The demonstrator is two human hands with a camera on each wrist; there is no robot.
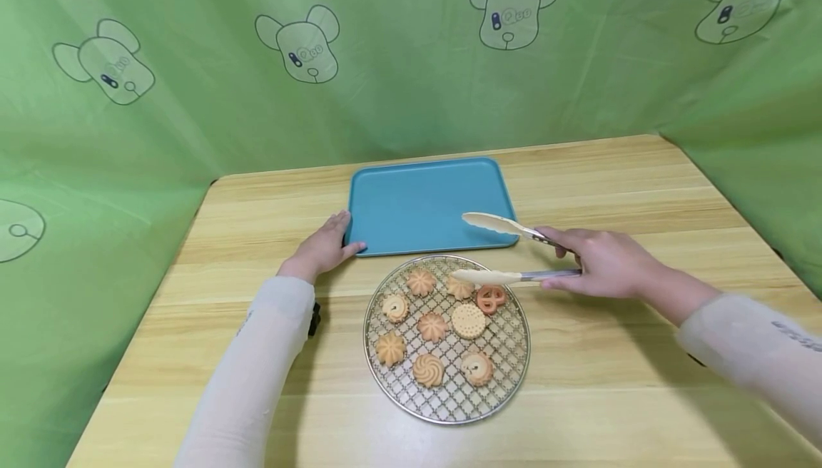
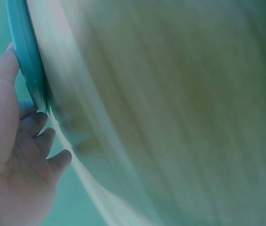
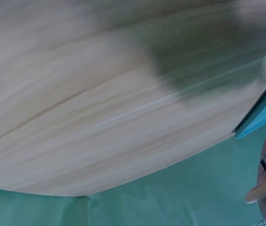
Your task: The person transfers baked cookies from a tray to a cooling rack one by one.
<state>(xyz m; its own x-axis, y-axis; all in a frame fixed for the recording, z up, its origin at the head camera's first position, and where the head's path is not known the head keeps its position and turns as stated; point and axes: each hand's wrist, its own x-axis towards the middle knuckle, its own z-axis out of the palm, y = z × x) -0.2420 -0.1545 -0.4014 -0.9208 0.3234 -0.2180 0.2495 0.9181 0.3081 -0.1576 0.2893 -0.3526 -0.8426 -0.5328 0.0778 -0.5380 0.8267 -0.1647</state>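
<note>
My left hand [image 1: 323,245] holds the near left corner of a blue rectangular tray [image 1: 417,204], thumb at the front rim and fingers along the left side. In the left wrist view the tray's edge [image 2: 27,56] passes between thumb and index finger. My right hand [image 1: 610,263] grips a pair of tongs [image 1: 533,277] with cream-coloured tips. The tips stand wide apart, one overlapping the tray, the other over a flower-shaped cookie [image 1: 459,288]. Nothing sits between them. Beside that cookie lie a brown pretzel-shaped cookie [image 1: 491,299] and a round dotted one [image 1: 469,320].
A round wire rack [image 1: 449,411] stands in front of the tray, bearing several cookies, among them a swirled one [image 1: 428,370]. Both are on a wooden table [image 1: 597,382]. Green curtains [image 1: 398,97] with bear drawings enclose the back and sides.
</note>
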